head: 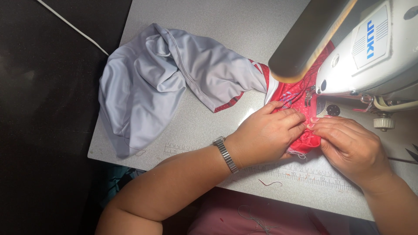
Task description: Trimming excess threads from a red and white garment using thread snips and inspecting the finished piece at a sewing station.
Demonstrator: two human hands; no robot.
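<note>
A grey garment [148,82] with red patterned trim [292,98] lies across the sewing table [226,26]. Its red end runs under the presser foot [309,99] of a white sewing machine [370,56]. My left hand [267,132], with a metal watch band on the wrist, presses flat on the red fabric just in front of the foot. My right hand [348,146] pinches the red fabric's folded edge from the right, fingertips meeting those of the left hand.
A dark lamp arm [307,39] overhangs the needle area. A printed ruler strip [305,176] runs along the table's near edge, with a loose red thread [270,182] on it. A white cord [72,26] crosses the dark floor at left.
</note>
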